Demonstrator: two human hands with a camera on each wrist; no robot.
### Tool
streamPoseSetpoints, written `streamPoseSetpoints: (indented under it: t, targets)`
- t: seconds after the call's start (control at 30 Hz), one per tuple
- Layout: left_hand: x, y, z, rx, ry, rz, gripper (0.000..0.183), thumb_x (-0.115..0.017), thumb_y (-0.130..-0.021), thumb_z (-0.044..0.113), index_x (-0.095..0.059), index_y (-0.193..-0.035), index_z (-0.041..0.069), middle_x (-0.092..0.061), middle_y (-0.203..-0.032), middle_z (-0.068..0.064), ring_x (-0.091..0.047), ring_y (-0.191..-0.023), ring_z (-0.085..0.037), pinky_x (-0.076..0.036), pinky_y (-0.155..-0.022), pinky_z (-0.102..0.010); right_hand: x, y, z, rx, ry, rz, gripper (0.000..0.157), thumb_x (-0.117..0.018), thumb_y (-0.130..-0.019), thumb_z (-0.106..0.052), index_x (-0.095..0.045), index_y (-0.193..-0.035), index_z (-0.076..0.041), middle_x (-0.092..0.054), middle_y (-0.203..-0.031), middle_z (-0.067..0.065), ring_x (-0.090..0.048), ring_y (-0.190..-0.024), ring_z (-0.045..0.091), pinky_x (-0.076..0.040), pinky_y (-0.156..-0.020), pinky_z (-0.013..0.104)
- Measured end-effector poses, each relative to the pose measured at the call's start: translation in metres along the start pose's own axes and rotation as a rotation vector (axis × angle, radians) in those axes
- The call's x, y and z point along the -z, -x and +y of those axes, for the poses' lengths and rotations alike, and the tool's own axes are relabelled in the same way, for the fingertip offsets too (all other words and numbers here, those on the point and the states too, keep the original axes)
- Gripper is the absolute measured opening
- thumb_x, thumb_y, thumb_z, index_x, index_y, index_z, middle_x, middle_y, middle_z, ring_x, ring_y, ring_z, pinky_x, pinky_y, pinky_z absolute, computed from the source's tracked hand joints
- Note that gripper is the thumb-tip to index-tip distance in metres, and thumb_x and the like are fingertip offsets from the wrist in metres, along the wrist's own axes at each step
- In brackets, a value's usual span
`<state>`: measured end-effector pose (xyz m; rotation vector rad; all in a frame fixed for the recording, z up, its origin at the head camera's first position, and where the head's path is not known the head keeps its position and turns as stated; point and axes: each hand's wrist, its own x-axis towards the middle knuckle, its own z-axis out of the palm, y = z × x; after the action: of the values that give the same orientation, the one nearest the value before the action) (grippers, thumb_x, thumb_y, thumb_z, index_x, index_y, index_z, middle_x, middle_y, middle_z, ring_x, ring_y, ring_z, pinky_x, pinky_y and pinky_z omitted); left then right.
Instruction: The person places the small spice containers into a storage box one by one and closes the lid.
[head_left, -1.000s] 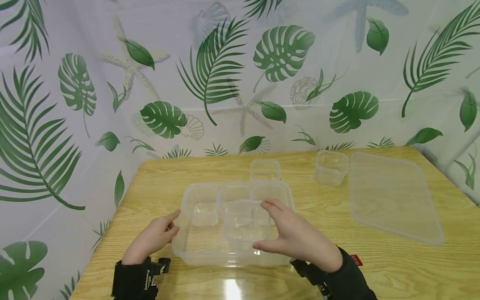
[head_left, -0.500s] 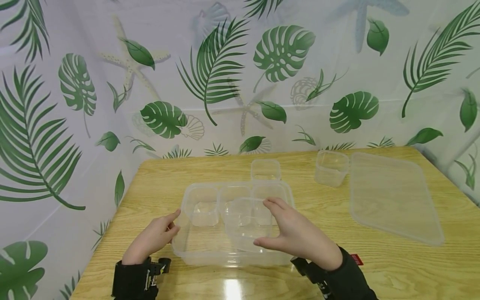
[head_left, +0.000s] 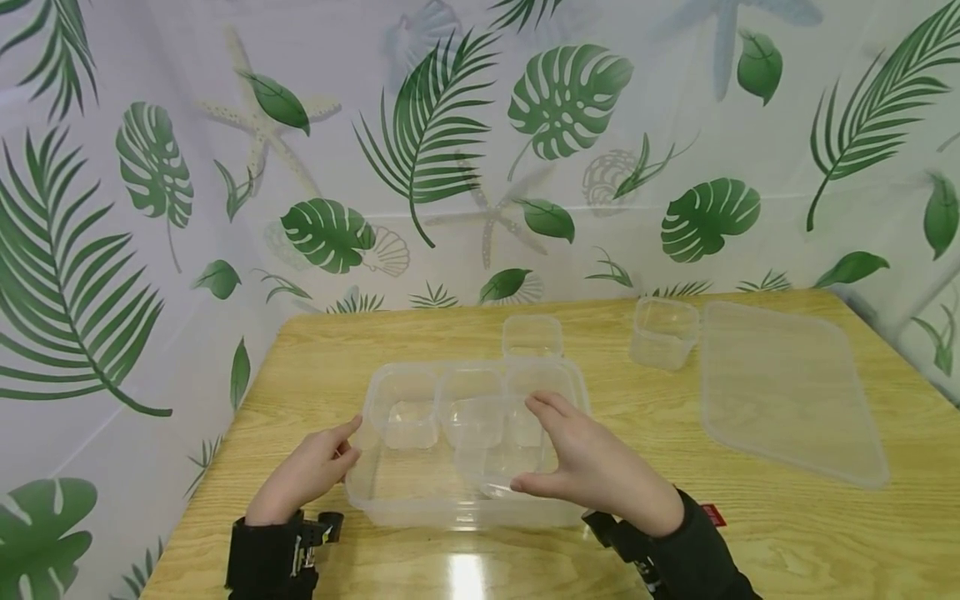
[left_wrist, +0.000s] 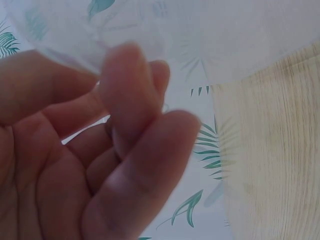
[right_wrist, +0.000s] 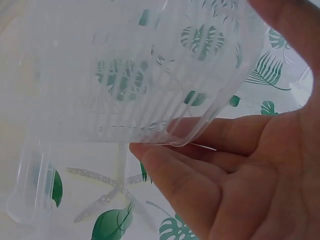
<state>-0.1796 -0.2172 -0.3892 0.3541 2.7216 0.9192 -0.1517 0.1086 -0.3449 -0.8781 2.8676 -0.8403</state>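
A large clear plastic container (head_left: 416,512) sits on the wooden table in the head view, with several small clear compartments or tubs (head_left: 411,425) along its back side. At its left wall, my left hand (head_left: 311,471) holds the rim with curled fingers; the left wrist view shows thumb and fingertips close together beside the clear plastic (left_wrist: 255,40). Over the front right of the large container, my right hand (head_left: 588,467) grips a small clear plastic tub (head_left: 487,462), thumb near me and fingers on the far side. The right wrist view shows fingertips (right_wrist: 150,150) pinching a ribbed clear plastic edge.
Behind the large container stands another small clear tub (head_left: 532,336). Farther right is a deeper small clear tub (head_left: 663,333), beside a large flat translucent lid (head_left: 787,392). A leaf-patterned curtain (head_left: 480,167) hangs behind the table (head_left: 322,358).
My right hand has shifted the small tub slightly right, and its tilt has changed. The left hand stays at the large container's left rim.
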Motion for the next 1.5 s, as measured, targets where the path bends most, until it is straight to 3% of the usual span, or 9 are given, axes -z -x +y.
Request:
streamPoseSetpoints:
  t: [0.6, 0.83, 1.17, 1.33, 1.5]
  targets:
    - [0.0, 0.0, 0.002, -0.008, -0.006, 0.007, 0.048, -0.046, -0.091, 0.01, -0.032, -0.135, -0.004, -0.048, -0.064, -0.001, -0.039, -0.05, -0.014, -0.031, -0.046, -0.025, -0.008, -0.006, 0.01, 0.033, 0.023, -0.133, 0.082, -0.069, -0.073, -0.04, -0.035, -0.13, 0.008, -0.035, -0.132, 0.023, -0.036, -0.119, 0.035, -0.034, -0.092, 0.043]
    - [0.001, 0.001, -0.001, -0.076, 0.001, 0.007, 0.048, -0.046, -0.091, 0.012, -0.032, -0.133, -0.008, -0.049, -0.064, -0.001, -0.038, -0.048, -0.011, -0.032, -0.044, -0.025, -0.011, -0.007, 0.013, 0.011, 0.026, -0.17, 0.081, -0.07, -0.073, -0.038, -0.035, -0.131, 0.008, -0.034, -0.133, 0.023, -0.034, -0.12, 0.035, -0.032, -0.093, 0.044]
    - [0.0, 0.0, 0.003, -0.004, 0.01, 0.005, 0.048, -0.046, -0.09, 0.007, -0.031, -0.134, -0.005, -0.048, -0.063, -0.002, -0.039, -0.049, -0.013, -0.032, -0.045, -0.024, -0.018, -0.008, 0.015, -0.071, -0.017, -0.293, 0.08, -0.067, -0.077, -0.034, -0.028, -0.136, 0.005, -0.024, -0.139, 0.022, -0.03, -0.124, 0.032, -0.032, -0.094, 0.042]
    - [-0.001, 0.0, 0.001, -0.003, 0.011, 0.006, 0.048, -0.046, -0.09, 0.007, -0.031, -0.134, -0.006, -0.048, -0.064, 0.0, -0.039, -0.05, -0.013, -0.032, -0.045, -0.025, -0.026, -0.011, 0.015, -0.06, -0.008, -0.329, 0.08, -0.065, -0.079, -0.034, -0.025, -0.136, 0.005, -0.02, -0.14, 0.023, -0.04, -0.117, 0.031, -0.042, -0.081, 0.034]
    - [0.0, 0.0, 0.001, -0.011, 0.003, 0.006, 0.048, -0.046, -0.09, 0.007, -0.031, -0.134, -0.006, -0.048, -0.064, -0.002, -0.038, -0.049, -0.013, -0.031, -0.045, -0.024, -0.03, -0.013, 0.014, -0.076, -0.058, -0.347, 0.081, -0.064, -0.08, -0.033, -0.022, -0.138, 0.004, -0.016, -0.14, 0.027, -0.057, -0.091, 0.025, -0.042, -0.061, 0.027]
